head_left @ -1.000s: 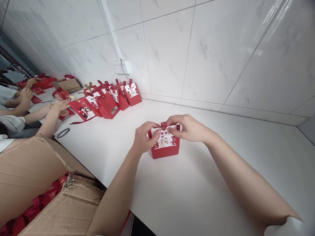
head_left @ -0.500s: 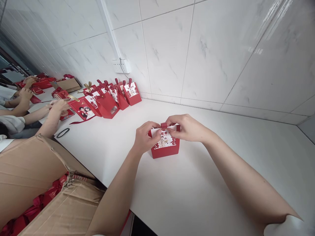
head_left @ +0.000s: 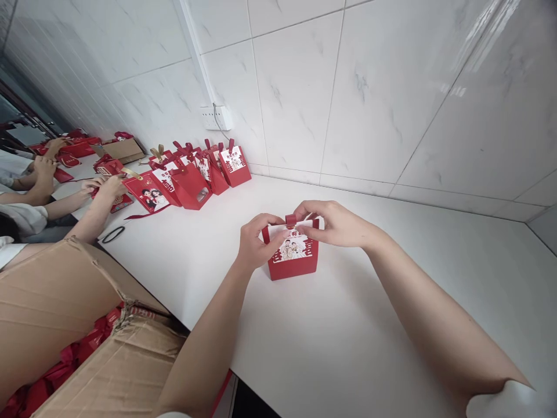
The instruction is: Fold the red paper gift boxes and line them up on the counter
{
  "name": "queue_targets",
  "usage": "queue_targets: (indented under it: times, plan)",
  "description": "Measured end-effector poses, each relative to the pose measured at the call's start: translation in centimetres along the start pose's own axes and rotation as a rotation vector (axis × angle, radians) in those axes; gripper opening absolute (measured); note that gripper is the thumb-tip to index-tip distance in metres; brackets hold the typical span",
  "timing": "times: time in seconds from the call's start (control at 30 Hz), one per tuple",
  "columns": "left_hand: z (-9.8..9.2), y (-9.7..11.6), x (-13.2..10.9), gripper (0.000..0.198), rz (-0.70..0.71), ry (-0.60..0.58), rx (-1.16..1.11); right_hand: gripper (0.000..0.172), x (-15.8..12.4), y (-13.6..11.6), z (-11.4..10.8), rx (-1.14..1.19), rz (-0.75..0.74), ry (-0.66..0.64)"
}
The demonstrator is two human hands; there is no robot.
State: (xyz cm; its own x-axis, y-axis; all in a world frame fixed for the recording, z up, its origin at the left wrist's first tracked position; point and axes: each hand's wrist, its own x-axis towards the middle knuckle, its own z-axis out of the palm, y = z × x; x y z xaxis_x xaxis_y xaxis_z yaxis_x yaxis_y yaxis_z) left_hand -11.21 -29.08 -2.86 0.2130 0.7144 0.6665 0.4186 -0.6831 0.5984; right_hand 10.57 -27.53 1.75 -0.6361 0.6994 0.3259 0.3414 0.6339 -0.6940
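A small red gift box (head_left: 293,261) with a white picture panel stands upright in the middle of the white table (head_left: 348,348). At its top sits a red ribbon tab (head_left: 290,219). My left hand (head_left: 256,241) is closed, its fingertips pinching the box top at the left of the tab. My right hand (head_left: 335,223) is closed too, pinching the tab and box top from the right. Both forearms reach in from the lower edge.
A row of finished red gift boxes (head_left: 200,174) stands at the far left by the tiled wall. An open cardboard carton (head_left: 87,337) with red pieces sits at lower left. Other people's hands (head_left: 102,188) work further left. A black loop (head_left: 112,234) lies near them.
My hands have barely shifted; the fingers of both rose slightly at the tab on the box top. The box stays in place. A co-worker's hands at the left moved a little.
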Motion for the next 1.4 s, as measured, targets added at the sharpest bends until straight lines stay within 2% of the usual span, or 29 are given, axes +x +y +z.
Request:
queue_targets:
  times: [0.1, 0.2, 0.33, 0.47, 0.7, 0.97, 1.03, 1.2, 1.27, 1.4]
  plan:
    - [0.2, 0.3, 0.1, 0.019, -0.059, 0.027, -0.038, 0.015, 0.0, -0.4, 0.2, 0.030, -0.061, 0.064]
    - [0.6, 0.6, 0.1, 0.016, -0.125, 0.044, -0.069, 0.018, 0.3, -0.9, 1.0, 0.080, -0.078, 0.141]
    - [0.9, 1.0, 0.0, 0.013, -0.139, 0.049, -0.122, 0.030, 0.7, -1.1, 2.0, 0.209, 0.005, 0.229]
    - [0.9, 1.3, 0.2, 0.010, -0.127, 0.028, -0.166, 0.039, 1.0, -0.5, 2.4, 0.334, 0.132, 0.250]
    - [1.3, 0.9, 0.4, 0.012, -0.138, -0.010, -0.288, 0.044, 1.4, -0.3, 3.1, 0.282, 0.151, 0.382]
    - [2.6, 1.0, -0.3, 0.029, -0.400, 0.072, -0.457, 0.044, 1.4, -0.6, 3.1, 0.474, 0.188, 0.456]
    - [2.7, 0.8, -0.3, 0.029, -0.412, 0.073, -0.428, 0.041, 1.3, -0.4, 2.4, 0.481, 0.202, 0.418]
    - [2.8, 0.0, -0.2, 0.027, -0.424, 0.103, -0.339, 0.035, 0.7, 0.3, 0.8, 0.339, 0.205, 0.167]
    - [2.9, 0.0, -0.3, 0.029, -0.406, 0.090, -0.304, 0.034, 0.6, 0.5, 0.6, 0.305, 0.213, 0.154]
    - [3.0, 0.2, -0.4, 0.030, -0.386, 0.057, -0.243, 0.036, 0.6, 0.4, 0.7, 0.256, 0.192, 0.206]
